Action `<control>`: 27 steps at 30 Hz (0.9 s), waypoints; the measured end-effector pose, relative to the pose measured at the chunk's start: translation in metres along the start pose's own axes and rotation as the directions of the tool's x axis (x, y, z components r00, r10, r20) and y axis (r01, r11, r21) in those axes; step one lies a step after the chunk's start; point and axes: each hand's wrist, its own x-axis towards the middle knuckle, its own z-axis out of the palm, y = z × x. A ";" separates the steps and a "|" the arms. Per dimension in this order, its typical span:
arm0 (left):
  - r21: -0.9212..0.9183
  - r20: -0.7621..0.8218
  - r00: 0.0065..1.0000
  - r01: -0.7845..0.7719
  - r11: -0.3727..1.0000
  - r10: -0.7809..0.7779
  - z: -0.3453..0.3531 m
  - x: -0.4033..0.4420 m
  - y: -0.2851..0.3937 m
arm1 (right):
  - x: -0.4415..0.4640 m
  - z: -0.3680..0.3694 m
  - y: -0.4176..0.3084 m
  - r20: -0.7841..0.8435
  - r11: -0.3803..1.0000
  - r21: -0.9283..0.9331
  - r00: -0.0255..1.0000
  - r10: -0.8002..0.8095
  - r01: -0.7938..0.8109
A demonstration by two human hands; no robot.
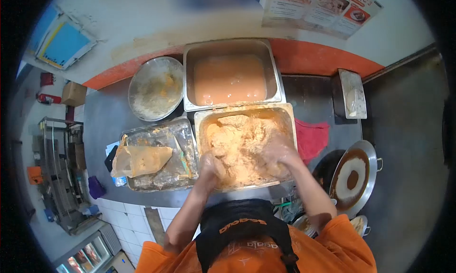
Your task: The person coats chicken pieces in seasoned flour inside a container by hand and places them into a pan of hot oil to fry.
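Note:
A metal pan (197, 126) in front of me is filled with pale orange floury coating (240, 135), heaped in lumps. My left hand (212, 167) is at the pan's near left side, against the coating, its fingers partly hidden. On the right side of the same pan, my right hand (278, 152) is in the coating, dusted with it and smeared by motion. Whether either hand grips a piece under the flour does not show. Directly behind stands a deeper metal pan (275, 78) of orange liquid batter (230, 80).
To the left are a round sieve-like bowl (156, 90) with flour residue and a dirty tray (161, 183) holding a plastic bag (142, 160) and a green-handled utensil (185, 164). A red cloth (311, 137) lies right of the pan. A large wok (373, 178) stands farther right.

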 end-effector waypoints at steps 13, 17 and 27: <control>0.249 0.172 0.985 -0.020 0.968 -0.024 0.019 0.008 0.021 | 0.003 0.002 -0.048 0.100 0.986 -0.117 0.989 -0.111 0.122; 0.257 -0.116 0.992 0.082 0.963 -0.054 0.008 0.010 0.023 | 0.023 -0.003 0.022 0.199 0.965 -0.170 0.966 -0.163 0.198; 0.017 0.029 0.992 0.126 0.992 -0.127 0.021 0.047 -0.015 | 0.093 0.086 0.052 0.144 0.881 0.444 0.983 0.112 -0.165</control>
